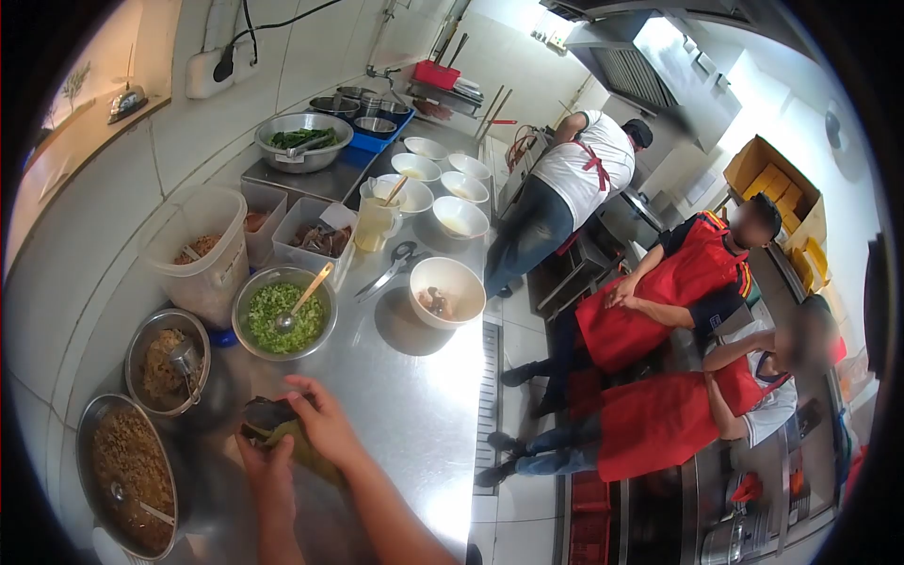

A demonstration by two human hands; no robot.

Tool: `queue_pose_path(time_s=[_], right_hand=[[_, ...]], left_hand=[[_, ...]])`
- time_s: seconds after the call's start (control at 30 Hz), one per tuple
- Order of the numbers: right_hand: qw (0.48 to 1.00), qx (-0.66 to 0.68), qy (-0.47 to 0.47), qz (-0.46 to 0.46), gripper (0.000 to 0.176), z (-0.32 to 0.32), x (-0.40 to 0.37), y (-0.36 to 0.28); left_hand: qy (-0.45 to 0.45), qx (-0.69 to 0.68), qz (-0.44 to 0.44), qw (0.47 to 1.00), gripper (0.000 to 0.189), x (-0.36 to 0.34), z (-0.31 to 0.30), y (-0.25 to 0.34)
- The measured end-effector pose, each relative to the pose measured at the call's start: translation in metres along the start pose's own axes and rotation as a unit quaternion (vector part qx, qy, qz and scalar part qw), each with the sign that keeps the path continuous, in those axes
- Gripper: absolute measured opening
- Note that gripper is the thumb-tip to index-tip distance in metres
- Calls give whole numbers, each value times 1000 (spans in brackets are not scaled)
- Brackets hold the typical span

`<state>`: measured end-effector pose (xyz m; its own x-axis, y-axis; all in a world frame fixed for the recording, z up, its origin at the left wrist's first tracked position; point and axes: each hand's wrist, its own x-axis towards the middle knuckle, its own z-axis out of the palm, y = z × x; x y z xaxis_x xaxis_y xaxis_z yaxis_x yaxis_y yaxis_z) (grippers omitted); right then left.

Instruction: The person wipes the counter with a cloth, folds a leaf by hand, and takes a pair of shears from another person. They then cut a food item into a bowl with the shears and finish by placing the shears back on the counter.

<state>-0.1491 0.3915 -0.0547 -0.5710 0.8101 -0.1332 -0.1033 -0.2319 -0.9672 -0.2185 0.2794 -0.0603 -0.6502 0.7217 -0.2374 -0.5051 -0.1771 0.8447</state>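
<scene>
Low over the steel counter, my left hand (267,463) and my right hand (323,420) close around a dark, olive-green-edged item (267,414). The left thumb and fingers grip its near side, while the right fingers curl over its top and right edge. Part of the item is hidden by the hands, and I cannot tell what kind of thing it is. Just beyond them sits a steel bowl of chopped green onion (273,306) with a ladle (306,297) in it. To the left stands a smaller steel pot of brownish food (168,363) with a scoop.
A large pan of minced brown food (132,476) lies at the left. Farther back are a clear plastic tub (196,254), scissors (388,268), a white bowl with meat pieces (446,294), a measuring jug (375,221) and several white bowls (460,218). Three people stand beyond the counter.
</scene>
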Motion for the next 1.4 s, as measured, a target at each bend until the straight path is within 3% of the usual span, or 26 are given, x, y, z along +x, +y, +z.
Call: queue_pose_path(time_s=[0.7,1.4], right_hand=[[1000,4,-3,8,35,0,-1,-4],[1000,-10,3,1,35,1,-2,-4]], left_hand=[[-3,-3,5,1000,60,-2,6,7],[5,-9,-8,1000,68,-3,5,5]])
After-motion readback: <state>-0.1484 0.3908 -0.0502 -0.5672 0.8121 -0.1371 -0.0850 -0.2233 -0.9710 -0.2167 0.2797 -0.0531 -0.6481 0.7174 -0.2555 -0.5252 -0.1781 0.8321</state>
